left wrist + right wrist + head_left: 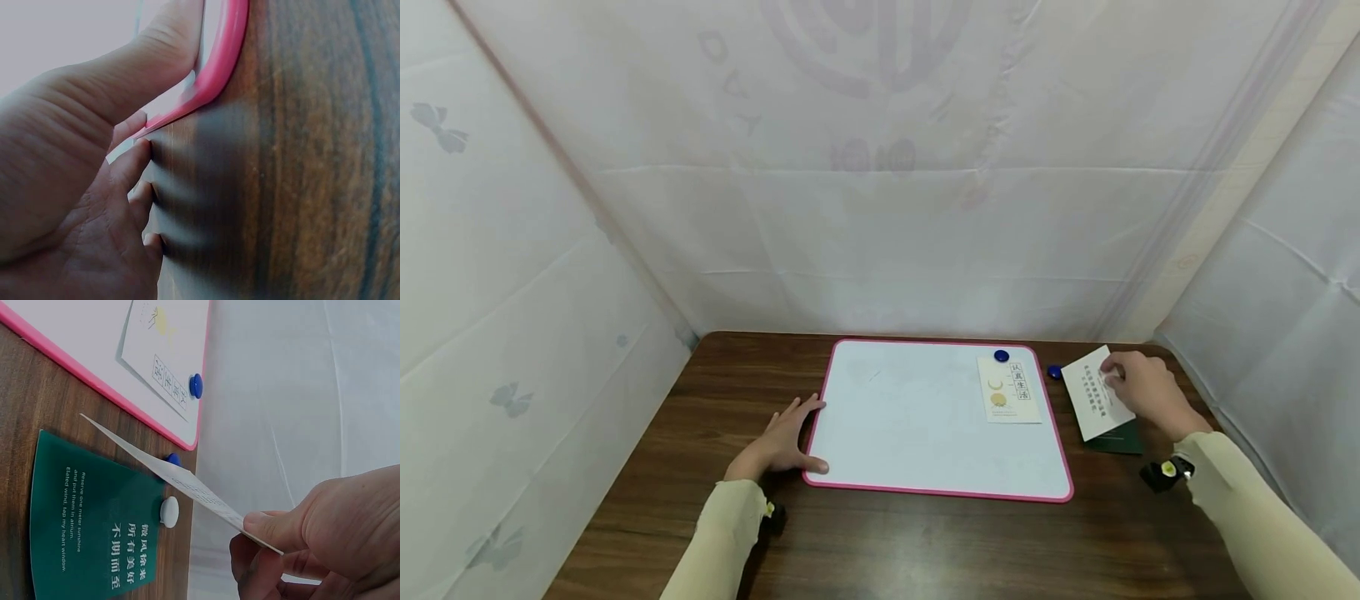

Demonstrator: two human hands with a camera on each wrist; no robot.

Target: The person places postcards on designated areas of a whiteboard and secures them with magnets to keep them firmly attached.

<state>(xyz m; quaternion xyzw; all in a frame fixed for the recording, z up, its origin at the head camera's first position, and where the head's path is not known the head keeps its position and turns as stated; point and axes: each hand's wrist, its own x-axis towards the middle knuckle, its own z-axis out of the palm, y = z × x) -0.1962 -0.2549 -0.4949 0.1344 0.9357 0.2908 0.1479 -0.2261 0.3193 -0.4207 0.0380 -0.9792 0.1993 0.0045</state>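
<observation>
Nearest me, the cream left sleeve [718, 533] reaches in. I see the left hand [778, 442], fingers spread, against the left edge of the whiteboard [910, 417], probably steadying it. Right of the board, the right hand [1146, 392] pinches the white card [1092, 398], tilted above the green card [94, 506], perhaps for clearance; print up, long axis running far left to near right.

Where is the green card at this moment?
In the head view, the green card lies on the table, right of the whiteboard, partly hidden by the white card that the right hand holds.
</observation>
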